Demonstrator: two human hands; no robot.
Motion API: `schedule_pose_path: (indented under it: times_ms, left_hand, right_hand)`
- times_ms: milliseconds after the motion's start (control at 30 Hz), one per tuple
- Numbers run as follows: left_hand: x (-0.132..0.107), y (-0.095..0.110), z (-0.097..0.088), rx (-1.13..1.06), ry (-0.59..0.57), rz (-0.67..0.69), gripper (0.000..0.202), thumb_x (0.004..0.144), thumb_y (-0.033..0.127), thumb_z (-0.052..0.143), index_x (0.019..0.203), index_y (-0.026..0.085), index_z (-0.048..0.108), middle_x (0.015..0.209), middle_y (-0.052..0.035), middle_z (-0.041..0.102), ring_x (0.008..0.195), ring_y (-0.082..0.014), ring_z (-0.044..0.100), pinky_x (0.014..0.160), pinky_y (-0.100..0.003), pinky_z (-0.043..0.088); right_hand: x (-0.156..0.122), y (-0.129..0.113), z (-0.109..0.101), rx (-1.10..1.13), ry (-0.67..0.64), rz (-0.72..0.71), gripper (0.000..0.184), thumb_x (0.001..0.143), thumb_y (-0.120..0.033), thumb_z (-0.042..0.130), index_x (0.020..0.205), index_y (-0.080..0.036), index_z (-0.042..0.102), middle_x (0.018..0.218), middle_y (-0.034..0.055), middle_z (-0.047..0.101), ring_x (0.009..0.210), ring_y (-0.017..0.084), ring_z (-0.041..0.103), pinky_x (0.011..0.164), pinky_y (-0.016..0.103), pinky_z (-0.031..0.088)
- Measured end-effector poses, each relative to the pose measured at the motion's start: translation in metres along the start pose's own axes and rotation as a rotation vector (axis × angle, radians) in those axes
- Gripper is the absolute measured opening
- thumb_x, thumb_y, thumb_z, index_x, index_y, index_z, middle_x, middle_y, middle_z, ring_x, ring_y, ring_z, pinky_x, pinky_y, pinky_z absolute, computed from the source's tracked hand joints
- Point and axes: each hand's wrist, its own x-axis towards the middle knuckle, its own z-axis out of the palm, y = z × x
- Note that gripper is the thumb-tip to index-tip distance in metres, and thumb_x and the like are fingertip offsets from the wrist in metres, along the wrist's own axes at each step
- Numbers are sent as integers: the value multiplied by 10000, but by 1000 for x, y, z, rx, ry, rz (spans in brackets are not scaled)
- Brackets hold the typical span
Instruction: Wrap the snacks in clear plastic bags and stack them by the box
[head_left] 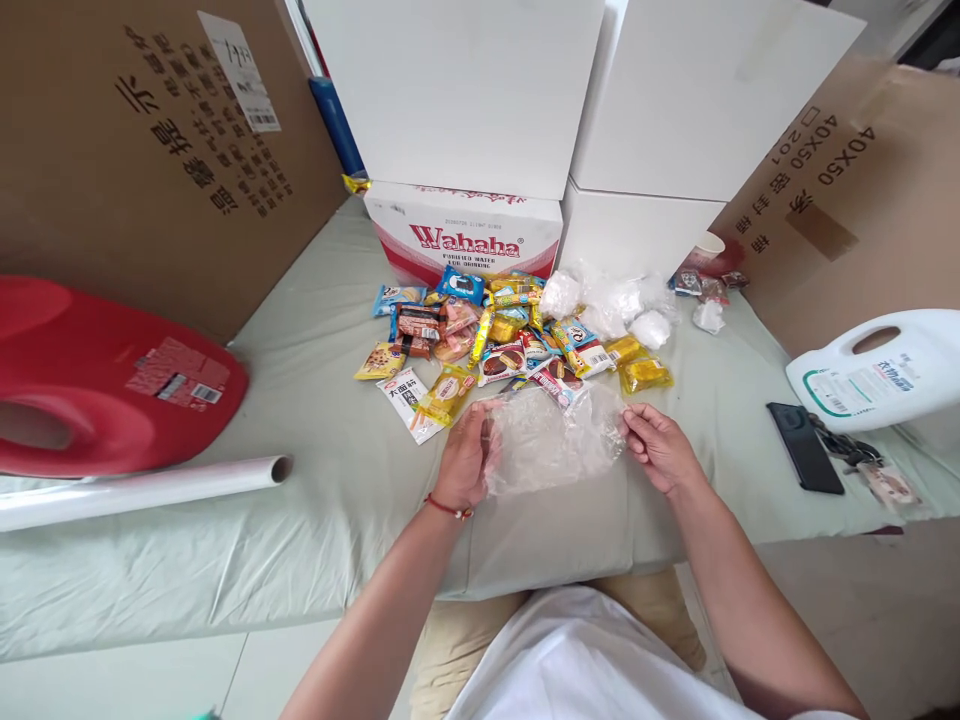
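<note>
A clear plastic bag (553,438) is stretched between my hands just above the pale green cloth. My left hand (466,455) grips its left edge, fingers curled round the film. At the bag's right edge, my right hand (658,445) pinches the plastic. Just beyond the bag lies a heap of several wrapped snacks (501,335) in blue, yellow and red packets. A white noodle packet (407,398) lies closest to my left hand.
Crumpled clear bags (611,300) lie right of the snacks. A Wahaha carton (465,235) and white boxes stand behind. A red plastic tub (90,380) and a film roll (142,488) sit left; a black phone (805,446), keys and a white jug (881,370) right.
</note>
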Motion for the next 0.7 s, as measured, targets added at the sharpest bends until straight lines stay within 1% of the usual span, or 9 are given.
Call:
schedule_pose_path:
  times_ms: [133,233,333,400,433,500,567,633,700]
  left_hand:
    - [-18,-3,-12,108,67,5,512,834,696,671,1012,216,662,551,81,410,398,-77,274,322,-208,177]
    - [-22,-8,-20,177,59,-9,513,823,701,688,990,215,681,535,74,402,375,-83,261,323,-236,155]
    - [-20,-13,-22,221,44,-31,535,821,712,684,1007,210,696,514,71,415,345,-86,278,329,-250,157]
    - [-18,-15,-20,235,49,-37,544,823,716,678,1014,208,699,501,73,416,328,-85,284,331,-251,170]
    - [-17,-15,-19,238,52,-36,543,825,715,675,1015,207,699,496,75,413,322,-84,285,330,-249,176]
    - [-17,-16,-17,239,50,-43,539,837,711,664,1025,207,694,488,79,405,318,-84,287,329,-243,186]
    - [-18,-15,-16,239,41,-57,539,849,711,648,1036,207,684,488,81,400,322,-84,289,327,-237,186]
    - [-19,-15,-15,247,37,-52,545,854,719,634,1039,208,673,490,82,402,323,-84,295,328,-234,186]
    - [-21,-15,-14,250,41,-38,555,845,731,634,1029,208,666,492,80,411,322,-84,304,329,-235,187]
  right_hand:
    - [-4,9,-23,-162,0,36,466,628,-557,885,828,-205,654,645,-42,561,454,60,353,383,207,211]
    - [-3,19,-41,-365,21,0,437,699,-587,793,872,-206,667,653,-23,564,487,103,412,422,242,300]
    - [-10,20,-41,-704,198,-267,326,782,-518,708,891,-213,668,783,23,622,606,157,526,572,309,451]
    - [-23,17,-24,-844,247,-519,216,876,-442,637,908,-231,667,876,48,641,712,186,581,689,342,495]
    - [-32,17,-11,-866,182,-628,181,921,-412,603,933,-243,668,906,57,646,764,200,599,728,349,504]
    - [-50,21,20,-877,-119,-794,153,967,-388,597,1018,-266,673,955,69,658,861,225,618,776,358,520]
    - [-62,33,52,-946,-406,-935,283,931,-410,692,1167,-257,663,1103,103,658,999,267,600,881,412,520]
    - [-66,49,76,-1039,-531,-1023,443,878,-422,771,1252,-224,639,1180,129,645,1038,293,561,918,458,501]
    - [-65,62,90,-1087,-564,-1057,362,898,-373,758,1208,-216,659,1128,118,667,989,280,543,883,453,489]
